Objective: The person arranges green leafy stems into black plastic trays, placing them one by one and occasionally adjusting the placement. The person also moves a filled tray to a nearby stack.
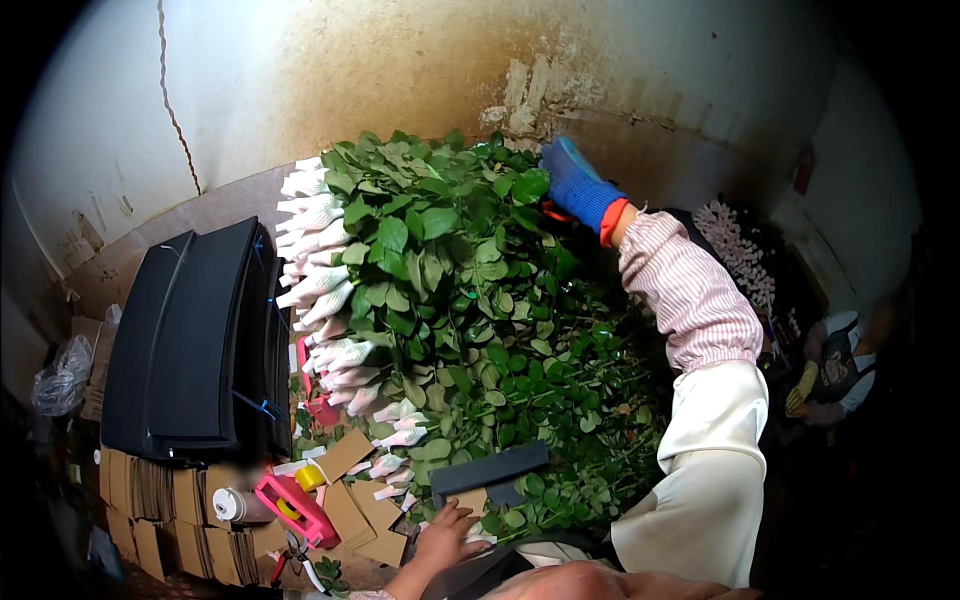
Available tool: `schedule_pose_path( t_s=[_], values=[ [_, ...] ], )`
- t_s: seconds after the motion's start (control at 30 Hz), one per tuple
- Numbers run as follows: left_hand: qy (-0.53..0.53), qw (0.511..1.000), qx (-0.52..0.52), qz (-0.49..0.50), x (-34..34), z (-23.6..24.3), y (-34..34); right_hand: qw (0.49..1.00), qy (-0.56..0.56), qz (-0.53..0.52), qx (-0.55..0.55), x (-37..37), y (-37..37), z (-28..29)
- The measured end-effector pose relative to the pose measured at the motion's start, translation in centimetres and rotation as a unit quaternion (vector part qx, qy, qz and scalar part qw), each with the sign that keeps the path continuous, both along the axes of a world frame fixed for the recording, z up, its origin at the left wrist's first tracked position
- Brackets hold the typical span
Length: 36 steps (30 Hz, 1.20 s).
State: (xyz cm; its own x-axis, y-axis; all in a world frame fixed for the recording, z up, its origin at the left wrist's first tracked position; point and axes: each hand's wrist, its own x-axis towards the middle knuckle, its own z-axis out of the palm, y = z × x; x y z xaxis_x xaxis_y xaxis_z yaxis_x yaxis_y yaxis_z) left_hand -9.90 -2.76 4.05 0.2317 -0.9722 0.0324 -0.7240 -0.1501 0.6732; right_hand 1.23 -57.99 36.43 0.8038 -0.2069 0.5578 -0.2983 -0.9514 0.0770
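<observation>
A big heap of cut roses lies in front of me, with green leafy stems [450,260] and buds in white net sleeves [315,285] along its left side. My right hand [582,188], in a blue knitted glove with an orange cuff, reaches to the heap's far right corner. Leaves and the glove's angle hide its fingertips. Close to my body, my bare left hand [447,540] rests with fingers apart beside a brown cardboard piece [468,500]. A dark grey strip [490,468] lies on the leaves just beyond it.
Black sheets [190,340] are stacked at left, above bundled brown cardboard [175,495]. Nearby are a pink tape dispenser [297,507], a white-lidded cup [235,505] and pruning shears [297,560]. A wall [400,80] stands behind. Another person [840,365] is at right, near pale-budded flowers [735,250].
</observation>
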Motion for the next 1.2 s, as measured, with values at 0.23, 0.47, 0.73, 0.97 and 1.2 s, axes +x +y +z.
schedule_pose_path(
  t_s=[0.23, 0.47, 0.73, 0.97, 1.2],
  values=[
    [-0.005, 1.000, 0.021, 0.008, -0.2, 0.4, 0.1, 0.834, 0.355, -0.253, -0.337, -4.3, 8.1, -1.4],
    [0.002, 0.999, 0.033, 0.008, -0.2, 1.0, -0.1, 0.798, 0.310, -0.181, -0.484, -10.5, 11.0, -4.9],
    [0.017, 1.000, 0.016, 0.010, -0.5, 1.8, -0.5, 0.854, 0.348, -0.345, -0.174, -12.0, 9.9, -10.3],
    [0.012, 1.000, 0.027, 0.005, -0.6, 1.9, -0.4, 0.943, 0.136, -0.266, 0.148, -27.7, 6.8, -19.5],
    [0.016, 0.999, 0.029, 0.001, -0.5, 1.5, -0.2, 0.755, 0.094, -0.550, 0.345, -45.3, -2.3, -31.2]
  ],
)
